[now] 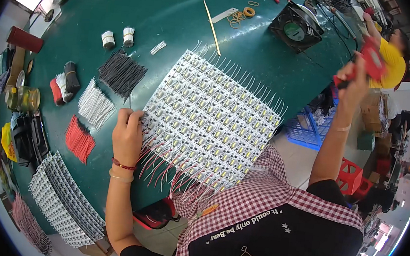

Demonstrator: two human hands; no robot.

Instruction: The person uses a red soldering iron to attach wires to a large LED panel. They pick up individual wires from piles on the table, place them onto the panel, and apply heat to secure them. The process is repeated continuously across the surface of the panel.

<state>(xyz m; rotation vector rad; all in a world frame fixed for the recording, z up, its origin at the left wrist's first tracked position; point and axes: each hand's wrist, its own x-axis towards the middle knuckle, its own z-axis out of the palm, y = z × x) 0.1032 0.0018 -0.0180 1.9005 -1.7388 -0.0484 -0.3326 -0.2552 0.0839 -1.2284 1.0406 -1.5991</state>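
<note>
A white panel of LED circuit boards (210, 123) lies tilted at the green table's near edge, partly over my lap. Thin white wires stick out along its far side, and red and white wires hang from its near side. My left hand (127, 133) is closed on the panel's left corner, fingers curled and thumb hidden. Raised well off to the right, my right hand (354, 85) grips a red gun-shaped hand tool (372, 62) with a black part, smeared by motion. Left of the panel lie loose piles of black wires (121, 73), white wires (96, 104) and red wires (79, 139).
A black fan (295, 28) stands at the far right of the table (176, 8). A wooden stick (211, 26) and rubber bands (235, 19) lie beyond the panel. Stacked panels (64, 198) sit at left. A blue crate (310, 127) and a person in yellow (391, 64) are at right.
</note>
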